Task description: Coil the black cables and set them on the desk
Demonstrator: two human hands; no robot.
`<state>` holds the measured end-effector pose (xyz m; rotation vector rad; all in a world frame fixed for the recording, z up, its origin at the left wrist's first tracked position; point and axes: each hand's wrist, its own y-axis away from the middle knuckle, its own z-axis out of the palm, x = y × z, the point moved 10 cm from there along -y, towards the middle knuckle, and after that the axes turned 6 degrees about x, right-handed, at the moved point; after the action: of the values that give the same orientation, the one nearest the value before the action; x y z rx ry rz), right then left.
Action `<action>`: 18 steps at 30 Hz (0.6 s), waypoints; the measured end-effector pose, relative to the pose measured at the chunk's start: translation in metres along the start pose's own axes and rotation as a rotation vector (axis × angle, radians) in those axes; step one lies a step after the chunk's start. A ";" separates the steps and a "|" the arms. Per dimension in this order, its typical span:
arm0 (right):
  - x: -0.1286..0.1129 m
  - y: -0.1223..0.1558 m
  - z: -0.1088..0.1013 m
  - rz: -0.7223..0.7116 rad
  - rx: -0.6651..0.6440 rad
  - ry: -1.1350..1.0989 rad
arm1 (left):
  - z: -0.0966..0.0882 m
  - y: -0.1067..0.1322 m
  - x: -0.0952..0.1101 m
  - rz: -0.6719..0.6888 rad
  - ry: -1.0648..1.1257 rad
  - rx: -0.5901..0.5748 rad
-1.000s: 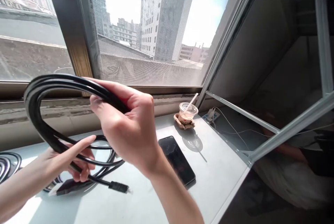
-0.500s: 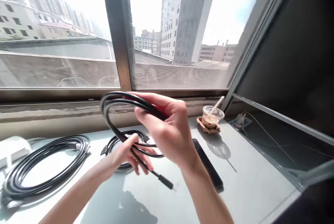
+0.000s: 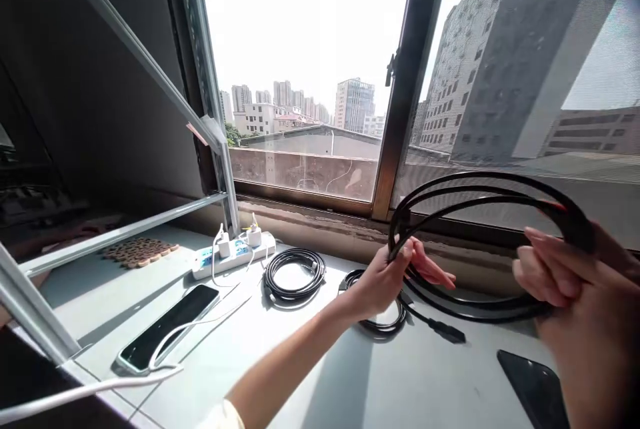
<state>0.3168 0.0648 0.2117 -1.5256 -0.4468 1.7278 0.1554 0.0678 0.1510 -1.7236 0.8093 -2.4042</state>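
A black cable (image 3: 470, 179) hangs in wide loops between my two hands, above the table. My left hand (image 3: 387, 275) pinches the left side of the loops between thumb and forefinger, its other fingers stretched out. At the right edge, my right hand (image 3: 565, 269) is closed around the other side of the loops, slightly blurred. One end of the cable, a black plug (image 3: 447, 331), dangles below the loops. Behind my left wrist lies a second coiled black cable (image 3: 383, 329), partly hidden by the arm. Further left rests a third coiled black cable (image 3: 295, 275).
A white power strip (image 3: 235, 255) with white chargers stands near the wall. A phone (image 3: 170, 329) with a white cord over it lies at left, and a dark phone (image 3: 535, 382) at right. Metal frame bars (image 3: 125, 232) and a brown mat (image 3: 140, 252) are at left.
The view has swung left, bringing the power strip and a phone into sight. The held cable's loops are spread wider, and my hands are further apart.
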 end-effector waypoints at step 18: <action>-0.008 0.005 0.057 -0.212 -0.057 0.174 | -0.060 0.006 0.042 -0.240 0.087 0.164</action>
<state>0.2610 0.0689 0.2263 -1.5923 -0.5510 1.4183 0.0846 0.0703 0.1705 -1.7513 0.4186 -2.6286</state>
